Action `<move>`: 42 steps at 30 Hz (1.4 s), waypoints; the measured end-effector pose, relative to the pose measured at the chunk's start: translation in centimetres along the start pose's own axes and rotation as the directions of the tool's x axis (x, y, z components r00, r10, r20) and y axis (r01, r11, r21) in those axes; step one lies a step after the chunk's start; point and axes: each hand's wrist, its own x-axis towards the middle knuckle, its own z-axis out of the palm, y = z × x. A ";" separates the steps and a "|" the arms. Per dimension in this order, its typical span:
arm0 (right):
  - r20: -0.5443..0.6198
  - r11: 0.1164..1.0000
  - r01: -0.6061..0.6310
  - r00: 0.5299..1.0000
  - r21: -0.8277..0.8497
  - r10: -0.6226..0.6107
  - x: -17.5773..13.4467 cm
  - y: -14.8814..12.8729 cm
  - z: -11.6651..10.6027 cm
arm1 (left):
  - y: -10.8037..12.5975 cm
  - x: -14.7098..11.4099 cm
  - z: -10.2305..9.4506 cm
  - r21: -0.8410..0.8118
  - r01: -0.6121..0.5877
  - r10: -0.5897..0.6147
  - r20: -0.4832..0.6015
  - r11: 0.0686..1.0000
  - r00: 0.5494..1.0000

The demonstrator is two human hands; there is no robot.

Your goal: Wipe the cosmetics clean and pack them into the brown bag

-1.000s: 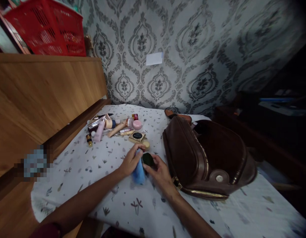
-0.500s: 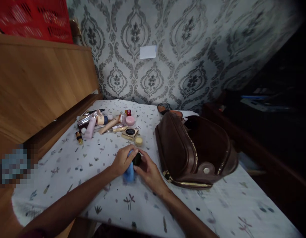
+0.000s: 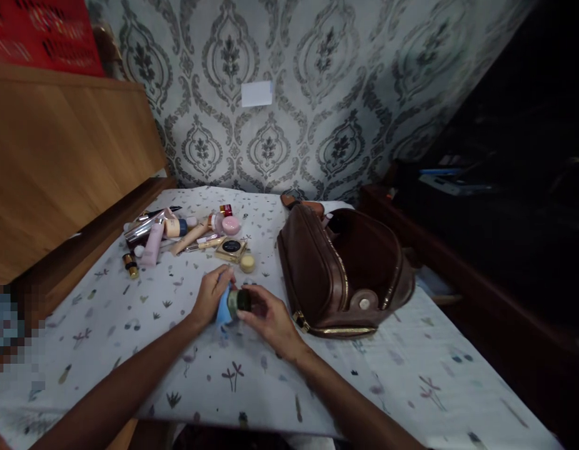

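Note:
Between my hands, above the front middle of the table, is a small dark green jar [image 3: 243, 300] with a black lid. My right hand [image 3: 274, 322] grips it by the lid end, thumb below and fingers above. Closed on a light blue cloth [image 3: 224, 310], my left hand [image 3: 211, 296] presses it against the jar's other end. Just beyond the hands sit a small pot with a yellow top [image 3: 247, 263] and a gold compact [image 3: 231, 249]. To the right stands a brown leather bag [image 3: 308, 269], unzipped and gaping.
Several cosmetics lie at the back left, among them a pink tube [image 3: 153, 242], a pink round jar [image 3: 231, 225] and a gold-and-black bottle [image 3: 130, 265]. A wooden cabinet [image 3: 69, 131] borders the left side, with a red basket [image 3: 45, 37] on top. Patterned wallpaper [image 3: 266, 144] rises behind.
The view has swung slightly right, so everything sits farther left. The jar has turned and shows more of its side, and the blue cloth has shifted to its left end.

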 end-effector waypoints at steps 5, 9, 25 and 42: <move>-0.068 0.875 -0.184 0.969 0.448 0.239 0.6 -0.7 0.2 | 0.0 -0.2 0.0 -0.036 -0.043 0.043 -0.008 0.998 0.999; -0.052 0.800 -0.214 0.955 0.560 0.292 0.7 -0.8 0.1 | 0.0 -0.9 0.3 0.072 -0.200 0.186 0.166 0.977 0.968; 0.067 0.890 -0.213 0.977 0.404 0.203 0.5 -0.5 -0.1 | 0.3 -1.4 0.5 0.114 -0.212 0.190 0.178 0.971 0.966; -0.227 0.925 0.373 0.897 -0.067 -0.379 -3.8 -14.0 -7.4 | 9.3 1.4 4.8 0.238 -0.587 0.584 0.093 0.774 0.807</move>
